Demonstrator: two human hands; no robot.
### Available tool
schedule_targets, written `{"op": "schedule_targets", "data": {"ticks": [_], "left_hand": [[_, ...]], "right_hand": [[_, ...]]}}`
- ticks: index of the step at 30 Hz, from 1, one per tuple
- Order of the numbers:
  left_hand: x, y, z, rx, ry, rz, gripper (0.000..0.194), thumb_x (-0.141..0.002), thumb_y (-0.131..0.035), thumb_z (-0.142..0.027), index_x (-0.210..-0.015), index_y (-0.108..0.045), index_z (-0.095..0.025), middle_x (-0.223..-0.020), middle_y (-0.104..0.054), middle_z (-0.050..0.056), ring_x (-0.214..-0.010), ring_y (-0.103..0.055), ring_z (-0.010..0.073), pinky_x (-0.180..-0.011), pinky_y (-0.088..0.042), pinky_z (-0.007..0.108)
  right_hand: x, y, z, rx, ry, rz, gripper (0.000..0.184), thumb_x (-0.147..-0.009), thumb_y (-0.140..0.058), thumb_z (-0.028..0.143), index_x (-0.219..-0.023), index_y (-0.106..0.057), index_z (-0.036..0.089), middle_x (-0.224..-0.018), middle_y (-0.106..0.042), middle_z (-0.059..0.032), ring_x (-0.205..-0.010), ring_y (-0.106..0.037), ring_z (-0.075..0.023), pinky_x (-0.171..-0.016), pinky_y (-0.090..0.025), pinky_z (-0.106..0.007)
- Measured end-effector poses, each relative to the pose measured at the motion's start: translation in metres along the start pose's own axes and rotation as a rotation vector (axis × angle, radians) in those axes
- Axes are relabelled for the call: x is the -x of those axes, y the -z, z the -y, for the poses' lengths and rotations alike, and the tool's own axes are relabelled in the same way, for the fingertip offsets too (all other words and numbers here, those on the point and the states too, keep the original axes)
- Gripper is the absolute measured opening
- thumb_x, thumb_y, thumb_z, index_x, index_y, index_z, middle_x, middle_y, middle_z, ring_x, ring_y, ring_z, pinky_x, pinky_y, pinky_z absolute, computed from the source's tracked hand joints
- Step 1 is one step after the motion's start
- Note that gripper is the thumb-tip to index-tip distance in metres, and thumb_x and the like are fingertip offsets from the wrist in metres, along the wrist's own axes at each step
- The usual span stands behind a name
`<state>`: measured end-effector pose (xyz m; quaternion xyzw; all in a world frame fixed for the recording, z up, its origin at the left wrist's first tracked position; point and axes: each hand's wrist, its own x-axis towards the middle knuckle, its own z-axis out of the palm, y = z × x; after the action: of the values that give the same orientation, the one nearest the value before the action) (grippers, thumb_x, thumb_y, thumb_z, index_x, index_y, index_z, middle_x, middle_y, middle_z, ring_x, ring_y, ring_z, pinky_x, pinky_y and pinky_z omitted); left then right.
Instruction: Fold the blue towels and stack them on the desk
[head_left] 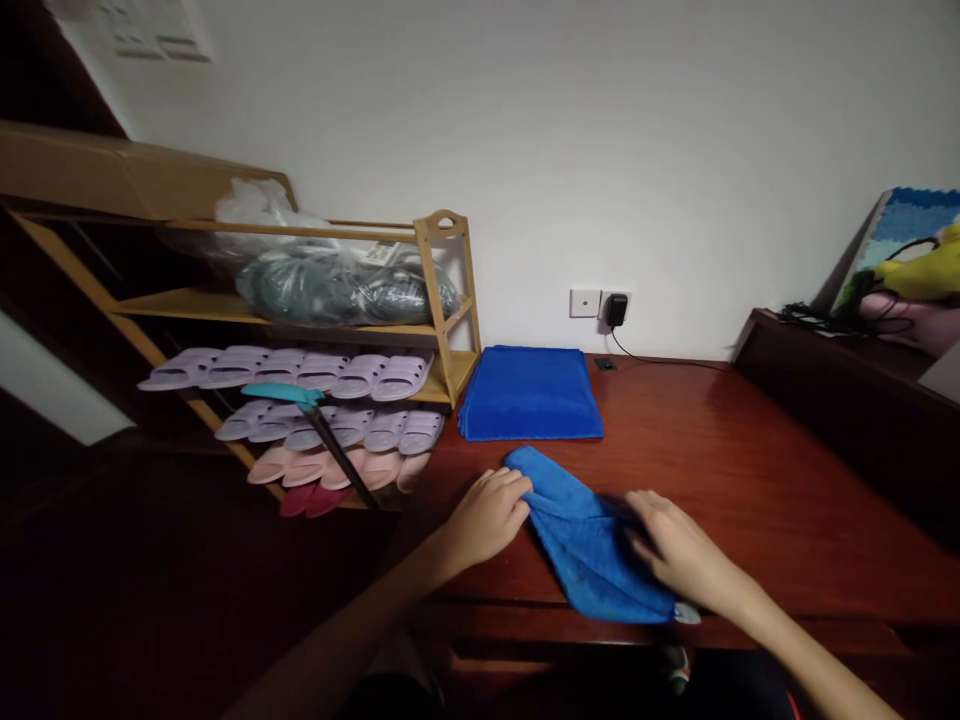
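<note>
Near the front edge of the table (750, 450), a small blue cloth (589, 555) lies crumpled, on the near side of the folded blue cloths (531, 395). It could slide off if pulled too near, or wrinkle more if tugged unevenly. The left hand (489, 515) pinches its left edge with bent fingers. The right hand (679, 550) curves over its right side, too blurry to tell if the fingers grip.
</note>
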<state>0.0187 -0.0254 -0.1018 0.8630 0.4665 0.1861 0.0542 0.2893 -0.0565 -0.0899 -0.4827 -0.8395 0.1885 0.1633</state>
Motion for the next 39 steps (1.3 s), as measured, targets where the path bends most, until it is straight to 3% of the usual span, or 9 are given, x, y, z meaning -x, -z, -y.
{"op": "schedule_targets", "data": {"ticks": [5, 11, 15, 18, 21, 27, 31, 35, 39], "left_hand": [[0.003, 0.001, 0.002, -0.021, -0.125, 0.040, 0.017, -0.079, -0.040, -0.007, -0.080, -0.053, -0.019, -0.084, -0.059, 0.003, -0.083, -0.053, 0.0194, -0.080, -0.038, 0.032], [0.031, -0.006, 0.015, -0.092, -0.083, -0.018, 0.022, -0.071, -0.045, -0.005, -0.085, -0.054, -0.019, -0.086, -0.059, 0.005, -0.086, -0.052, 0.0227, -0.080, -0.040, 0.036], [0.040, -0.009, 0.028, 0.016, 0.164, -0.301, 0.028, -0.073, -0.047, -0.009, -0.098, -0.052, -0.019, -0.098, -0.059, 0.006, -0.094, -0.053, 0.0227, -0.082, -0.041, 0.036], [0.039, -0.013, 0.033, 0.139, 0.411, -0.439, 0.008, -0.082, -0.049, -0.026, -0.084, -0.053, -0.020, -0.080, -0.058, 0.002, -0.076, -0.056, 0.0190, -0.070, -0.044, 0.031], [0.034, -0.019, 0.028, 0.392, 0.476, -0.331, 0.030, -0.086, -0.046, -0.041, -0.066, -0.053, -0.019, -0.062, -0.055, 0.000, -0.060, -0.054, 0.0157, -0.063, -0.043, 0.029], [0.015, -0.026, -0.001, 1.438, 0.554, -0.123, 0.034, -0.082, -0.057, -0.044, -0.102, -0.056, -0.017, -0.103, -0.062, 0.010, -0.083, -0.064, 0.0205, -0.064, -0.052, 0.032], [0.002, -0.030, -0.010, 1.510, 0.636, -0.173, 0.041, -0.079, -0.063, -0.046, -0.111, -0.053, -0.022, -0.107, -0.062, 0.009, -0.084, -0.064, 0.0201, -0.061, -0.053, 0.030], [-0.005, -0.038, -0.012, 1.499, 0.552, -0.277, 0.047, -0.076, -0.071, -0.038, -0.116, -0.054, -0.023, -0.120, -0.060, 0.008, -0.110, -0.057, 0.0225, -0.089, -0.048, 0.033], [-0.006, -0.044, -0.010, 1.542, 0.536, -0.272, 0.044, -0.069, -0.076, -0.033, -0.107, -0.060, -0.018, -0.112, -0.065, 0.010, -0.106, -0.060, 0.0251, -0.094, -0.044, 0.038]], "right_hand": [[-0.040, -0.031, 0.061, 0.119, 0.114, -0.025, 0.068, -0.085, -0.051, 0.049, -0.139, -0.031, 0.012, -0.126, -0.053, -0.0176, -0.115, -0.049, -0.0295, -0.096, -0.036, -0.045], [-0.069, -0.050, 0.079, 0.260, 0.090, 0.141, 0.026, -0.083, -0.039, 0.009, -0.101, -0.057, 0.012, -0.095, -0.066, -0.0145, -0.082, -0.063, -0.0228, -0.071, -0.042, -0.031], [-0.074, -0.050, 0.066, -0.019, 0.065, 0.057, 0.021, -0.080, -0.042, 0.011, -0.092, -0.058, 0.016, -0.091, -0.067, -0.0097, -0.083, -0.063, -0.0210, -0.073, -0.040, -0.028], [-0.081, -0.050, 0.056, -0.356, 0.033, -0.012, 0.016, -0.081, -0.044, 0.018, -0.089, -0.058, 0.017, -0.086, -0.066, -0.0043, -0.083, -0.060, -0.0184, -0.075, -0.040, -0.027], [-0.089, -0.053, 0.049, -0.651, -0.071, -0.059, 0.016, -0.081, -0.048, 0.031, -0.079, -0.056, 0.017, -0.075, -0.060, -0.0009, -0.074, -0.055, -0.0159, -0.070, -0.040, -0.026], [-0.094, -0.057, 0.048, -1.127, -0.260, -0.063, 0.021, -0.073, -0.059, 0.038, -0.079, -0.057, 0.018, -0.065, -0.056, 0.0047, -0.062, -0.051, -0.0113, -0.063, -0.041, -0.023], [-0.097, -0.060, 0.053, -1.273, -0.312, -0.067, 0.033, -0.072, -0.061, 0.051, -0.080, -0.060, 0.019, -0.068, -0.063, 0.0025, -0.064, -0.057, -0.0142, -0.070, -0.046, -0.027], [-0.098, -0.060, 0.056, -1.379, -0.394, -0.064, 0.039, -0.071, -0.062, 0.057, -0.081, -0.062, 0.019, -0.069, -0.067, -0.0001, -0.069, -0.063, -0.0190, -0.069, -0.051, -0.032], [-0.094, -0.054, 0.052, -1.418, -0.424, -0.097, 0.037, -0.075, -0.060, 0.054, -0.089, -0.063, 0.020, -0.079, -0.070, -0.0023, -0.080, -0.066, -0.0213, -0.073, -0.053, -0.035]]}}
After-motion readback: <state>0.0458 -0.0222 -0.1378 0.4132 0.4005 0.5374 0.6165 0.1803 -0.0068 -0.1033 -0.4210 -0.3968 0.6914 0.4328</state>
